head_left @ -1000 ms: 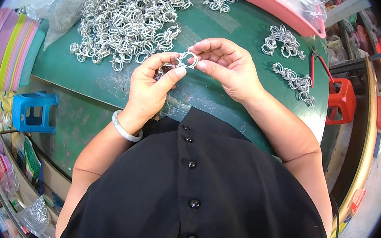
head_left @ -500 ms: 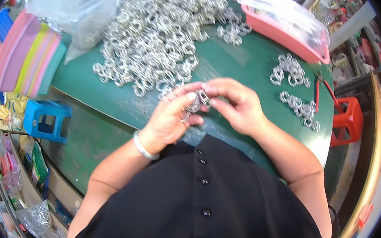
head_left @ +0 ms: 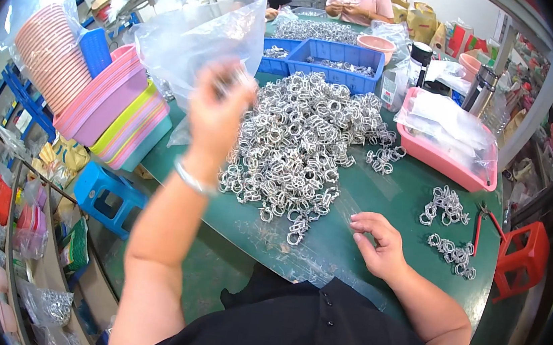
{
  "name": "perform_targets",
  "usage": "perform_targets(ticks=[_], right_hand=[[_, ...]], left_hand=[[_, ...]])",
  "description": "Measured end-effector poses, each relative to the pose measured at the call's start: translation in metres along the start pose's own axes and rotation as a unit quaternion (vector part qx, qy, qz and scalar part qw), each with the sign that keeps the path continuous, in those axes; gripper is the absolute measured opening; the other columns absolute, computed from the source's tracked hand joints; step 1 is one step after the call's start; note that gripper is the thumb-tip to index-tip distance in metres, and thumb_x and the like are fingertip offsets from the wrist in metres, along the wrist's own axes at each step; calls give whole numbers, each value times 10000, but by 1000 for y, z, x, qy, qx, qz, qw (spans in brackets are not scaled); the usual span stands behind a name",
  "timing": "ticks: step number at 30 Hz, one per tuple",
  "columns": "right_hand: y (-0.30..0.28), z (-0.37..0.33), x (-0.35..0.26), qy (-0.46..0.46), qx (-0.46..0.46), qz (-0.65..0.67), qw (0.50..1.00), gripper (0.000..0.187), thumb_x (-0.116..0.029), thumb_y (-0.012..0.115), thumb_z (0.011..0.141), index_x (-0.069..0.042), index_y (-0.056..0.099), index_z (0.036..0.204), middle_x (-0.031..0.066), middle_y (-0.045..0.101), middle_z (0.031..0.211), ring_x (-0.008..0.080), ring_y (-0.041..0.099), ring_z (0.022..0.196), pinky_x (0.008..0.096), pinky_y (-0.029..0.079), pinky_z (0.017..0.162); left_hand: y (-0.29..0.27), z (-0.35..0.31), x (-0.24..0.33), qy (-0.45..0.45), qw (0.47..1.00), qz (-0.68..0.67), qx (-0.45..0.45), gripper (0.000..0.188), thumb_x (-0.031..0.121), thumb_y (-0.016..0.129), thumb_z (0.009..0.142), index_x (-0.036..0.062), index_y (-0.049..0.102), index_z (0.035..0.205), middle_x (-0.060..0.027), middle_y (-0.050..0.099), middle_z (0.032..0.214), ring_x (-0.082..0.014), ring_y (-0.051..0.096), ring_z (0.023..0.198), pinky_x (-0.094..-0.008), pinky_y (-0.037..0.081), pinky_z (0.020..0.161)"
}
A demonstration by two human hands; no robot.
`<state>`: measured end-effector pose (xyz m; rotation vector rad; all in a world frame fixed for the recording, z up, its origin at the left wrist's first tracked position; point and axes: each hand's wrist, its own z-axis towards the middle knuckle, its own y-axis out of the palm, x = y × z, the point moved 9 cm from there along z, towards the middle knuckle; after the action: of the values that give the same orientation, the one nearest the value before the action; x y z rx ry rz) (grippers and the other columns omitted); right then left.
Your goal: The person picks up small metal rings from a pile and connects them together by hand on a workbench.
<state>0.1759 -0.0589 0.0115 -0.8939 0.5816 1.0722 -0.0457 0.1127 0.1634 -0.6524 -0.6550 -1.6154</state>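
A few small bunches of metal rings point(head_left: 446, 207) lay done, the big pile point(head_left: 300, 141) waited, the left hand point(head_left: 219, 109) pinched blurry rings, right hand point(head_left: 380, 244) fingers curled loose.

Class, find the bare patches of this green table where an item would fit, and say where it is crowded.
Bare green table lies between the big ring pile, the pink tray and the small ring clusters, beyond the right hand. The table's far end, around the blue bins, is crowded.

Person: black button-front garment point(head_left: 313, 338) with small dark buttons; bare forearms; silver bangle point(head_left: 193, 180) on left wrist.
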Motion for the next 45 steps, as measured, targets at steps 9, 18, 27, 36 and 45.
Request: perform_targets(ticks=[9, 18, 27, 36, 45], right_hand=[[13, 5, -2, -17, -40, -43, 998, 191, 62, 572, 715, -18, 576, 887, 120, 583, 952, 228, 590, 830, 278, 477, 682], [20, 5, 4, 1, -61, -38, 997, 194, 46, 574, 721, -24, 584, 902, 121, 581, 947, 226, 583, 833, 277, 467, 679], [31, -3, 19, 42, -112, -37, 992, 185, 7, 592, 726, -33, 570, 905, 100, 580, 921, 226, 584, 810, 283, 473, 650], [31, -5, 20, 23, -105, -35, 994, 156, -11, 592, 741, -32, 571, 894, 92, 587, 893, 212, 590, 762, 278, 473, 625], [33, -9, 37, 148, -77, 101, 981, 255, -53, 592, 778, -11, 545, 1025, 54, 595, 845, 104, 558, 732, 235, 456, 654]], left_hand=[[-115, 196, -41, -26, 849, 526, -41, 514, 341, 602, 779, 33, 502, 1178, -156, 540, 1133, -216, 494, 1062, -297, 364, 897], [-65, 79, 33, 334, 786, 520, -6, 204, 212, 586, 778, 81, 636, 927, -111, 605, 916, -244, 568, 867, -317, 434, 775], [34, -137, -53, 51, 864, 367, -341, 331, 75, 648, 694, 65, 584, 1018, -117, 519, 995, -271, 500, 937, -345, 402, 819], [65, -142, -56, 145, 862, 398, -278, 221, 129, 704, 619, 122, 638, 830, -36, 530, 933, -241, 475, 953, -393, 335, 838], [60, -176, -57, -125, 969, 106, -184, 127, 36, 655, 725, 27, 616, 845, -38, 580, 788, -117, 536, 711, -234, 426, 636]])
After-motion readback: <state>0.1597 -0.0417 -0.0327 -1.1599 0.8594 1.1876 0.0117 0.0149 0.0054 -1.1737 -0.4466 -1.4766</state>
